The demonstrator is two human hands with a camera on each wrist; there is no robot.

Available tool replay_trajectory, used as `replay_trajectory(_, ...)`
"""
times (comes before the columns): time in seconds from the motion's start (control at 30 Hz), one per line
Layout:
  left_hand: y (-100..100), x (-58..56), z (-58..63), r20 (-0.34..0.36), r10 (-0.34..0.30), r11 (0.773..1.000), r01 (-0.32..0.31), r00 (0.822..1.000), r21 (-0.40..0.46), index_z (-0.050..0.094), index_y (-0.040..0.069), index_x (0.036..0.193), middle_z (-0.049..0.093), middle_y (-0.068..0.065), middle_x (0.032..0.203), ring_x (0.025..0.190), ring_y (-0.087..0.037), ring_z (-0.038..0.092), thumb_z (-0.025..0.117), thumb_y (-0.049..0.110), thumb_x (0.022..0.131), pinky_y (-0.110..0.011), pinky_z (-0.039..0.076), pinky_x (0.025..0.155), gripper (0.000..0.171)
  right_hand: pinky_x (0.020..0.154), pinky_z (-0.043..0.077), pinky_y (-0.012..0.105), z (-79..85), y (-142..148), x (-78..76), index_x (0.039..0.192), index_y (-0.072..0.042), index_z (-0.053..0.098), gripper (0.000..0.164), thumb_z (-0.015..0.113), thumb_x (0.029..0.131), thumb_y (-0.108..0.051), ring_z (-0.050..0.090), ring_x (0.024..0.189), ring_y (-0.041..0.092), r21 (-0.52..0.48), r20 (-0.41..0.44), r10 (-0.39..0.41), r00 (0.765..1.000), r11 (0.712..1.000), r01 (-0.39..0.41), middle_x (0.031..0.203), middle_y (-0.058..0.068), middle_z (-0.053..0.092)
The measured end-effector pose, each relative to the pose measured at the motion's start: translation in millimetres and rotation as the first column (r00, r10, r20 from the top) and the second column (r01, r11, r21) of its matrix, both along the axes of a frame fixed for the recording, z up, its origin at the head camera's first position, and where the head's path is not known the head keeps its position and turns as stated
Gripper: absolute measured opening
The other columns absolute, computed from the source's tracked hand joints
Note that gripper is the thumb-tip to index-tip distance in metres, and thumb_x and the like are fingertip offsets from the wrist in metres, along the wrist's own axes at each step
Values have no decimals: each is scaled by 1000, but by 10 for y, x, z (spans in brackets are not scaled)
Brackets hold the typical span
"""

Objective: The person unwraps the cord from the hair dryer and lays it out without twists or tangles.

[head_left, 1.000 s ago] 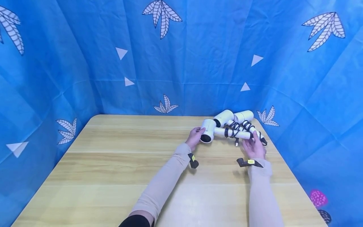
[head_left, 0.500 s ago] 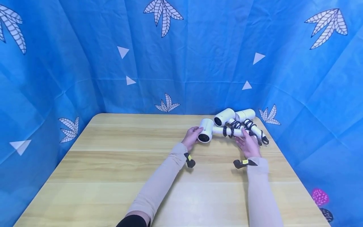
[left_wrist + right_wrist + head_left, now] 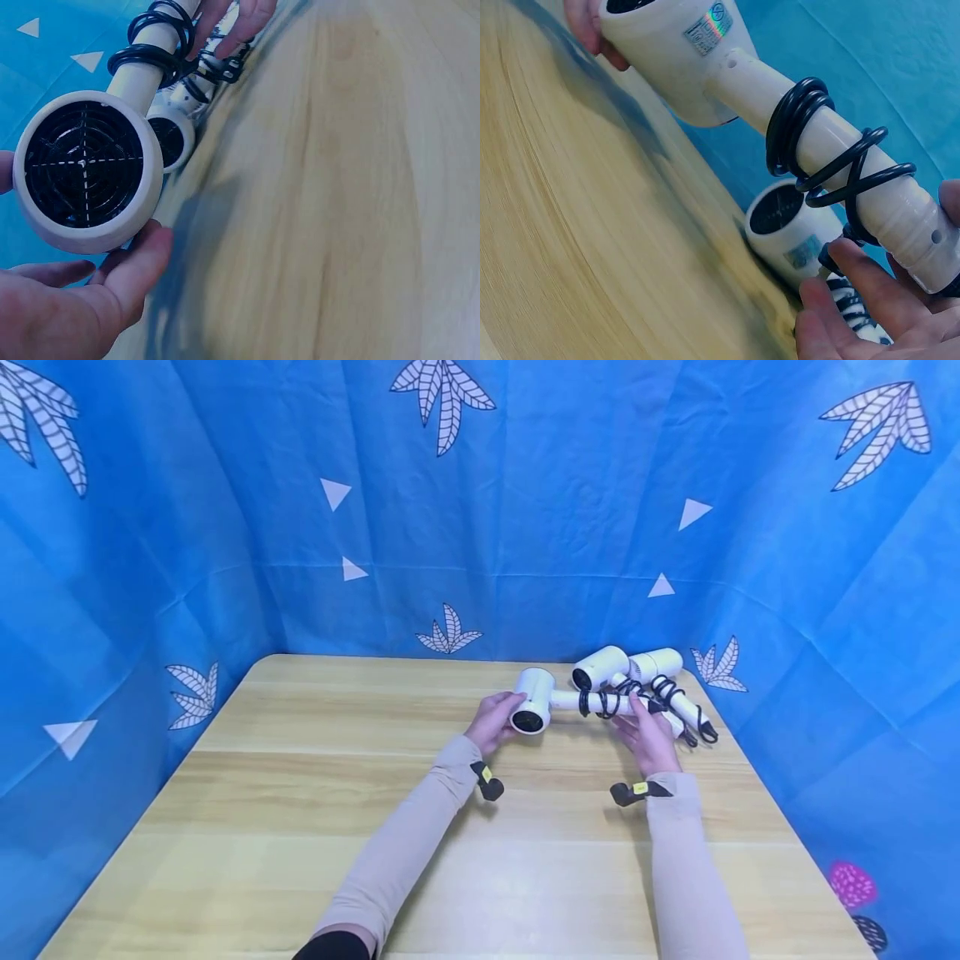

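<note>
Between my hands is a white hair dryer [image 3: 534,693], its black cord [image 3: 847,161] wound round the handle. My left hand [image 3: 491,725] grips its round head, thumb on one side and fingers on the other; the dark grille [image 3: 84,163] faces the left wrist camera. Near the handle's far end, my right hand [image 3: 649,742] holds it between thumb and fingers. The dryer is raised a little off the table, with its shadow apart from it. Behind, a second white hair dryer [image 3: 600,668] and a third one [image 3: 657,665] lie side by side, cords wrapped too.
All this is on a light wooden table [image 3: 285,827], close to its back right corner. A blue curtain [image 3: 480,510] with leaf prints hangs round the back and sides. Each wrist carries a black camera mount [image 3: 489,783].
The held hair dryer has moved left, away from the other two, with both hands. My right hand has shifted left too. The other dryers stay at the back right corner.
</note>
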State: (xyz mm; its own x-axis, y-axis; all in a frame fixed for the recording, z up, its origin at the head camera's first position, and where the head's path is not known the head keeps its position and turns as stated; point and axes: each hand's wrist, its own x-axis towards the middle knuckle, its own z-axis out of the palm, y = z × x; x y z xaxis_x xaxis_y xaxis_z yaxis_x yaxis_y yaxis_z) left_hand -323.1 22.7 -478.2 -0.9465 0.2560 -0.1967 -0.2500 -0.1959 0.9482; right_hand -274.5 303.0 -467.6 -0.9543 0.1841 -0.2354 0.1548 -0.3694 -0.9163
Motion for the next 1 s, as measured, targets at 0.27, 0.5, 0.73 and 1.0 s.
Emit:
replay_trajectory(0.27, -149, 42, 88, 2, 0, 1000, 0, 1000, 10, 54, -4, 140, 63, -24, 132, 93, -19, 69, 63, 25, 101, -37, 65, 87, 49, 130, 31, 46, 61, -122, -15, 124, -21, 51, 36, 63, 101, -47, 66, 100, 8, 27, 11, -14, 1000, 1000, 13, 100, -13, 66)
replay_trajectory(0.5, -295, 84, 102, -12, 22, 1000, -22, 1000, 1, 54, -2, 137, 64, -16, 123, 90, -15, 66, 64, 27, 101, -27, 64, 78, 48, 128, 34, 46, 119, -253, -42, 115, -22, 52, 30, 65, 100, -45, 64, 97, 7, 61, -5, -36, 999, 997, 36, 100, -14, 61)
replay_trajectory(0.73, -486, 140, 128, -2, 46, 999, -46, 999, -13, 53, 0, 139, 63, -14, 123, 90, -15, 66, 65, 27, 100, -25, 62, 76, 49, 125, 38, 47, 158, -414, -42, 114, -23, 52, 29, 64, 101, -45, 64, 105, 13, 116, -20, -24, 1000, 993, 26, 100, -14, 61)
replay_trajectory(1.0, -699, 208, 191, 22, 87, 995, -88, 996, 49, 45, -1, 143, 61, -12, 117, 86, -14, 65, 65, 23, 98, -24, 60, 72, 55, 124, 39, 49, 178, -571, -40, 115, -18, 52, 29, 62, 103, -42, 67, 96, 5, 155, -23, 19, 1000, 988, -15, 98, -15, 64)
